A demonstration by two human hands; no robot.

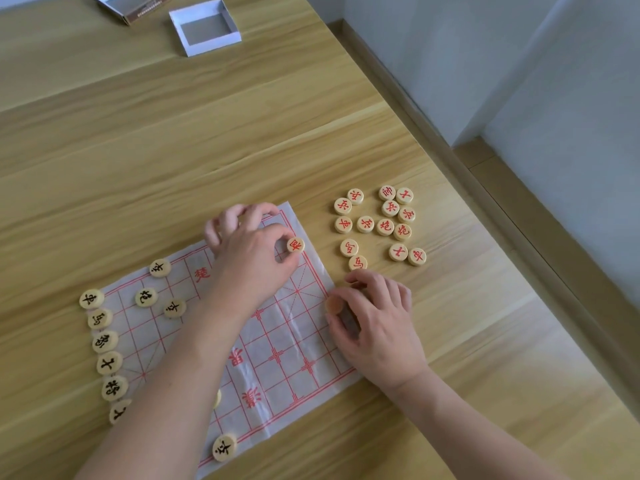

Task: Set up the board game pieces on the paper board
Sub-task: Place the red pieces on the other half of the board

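A white paper board (277, 355) with a red grid lies on the wooden table. Several round wooden pieces with black characters (107, 341) stand along its left edge and a few further in. My left hand (249, 258) reaches across the board and pinches a red-character piece (295, 244) near the far right corner. At the board's right edge my right hand (377, 323) holds another wooden piece (334, 304), its face turned away. Several loose red-character pieces (384, 223) lie on the table to the right of the board.
An open white box tray (221, 38) and a brown box lid (138, 12) sit at the far side of the table. The table's right edge (433, 133) runs diagonally along a grey wall.
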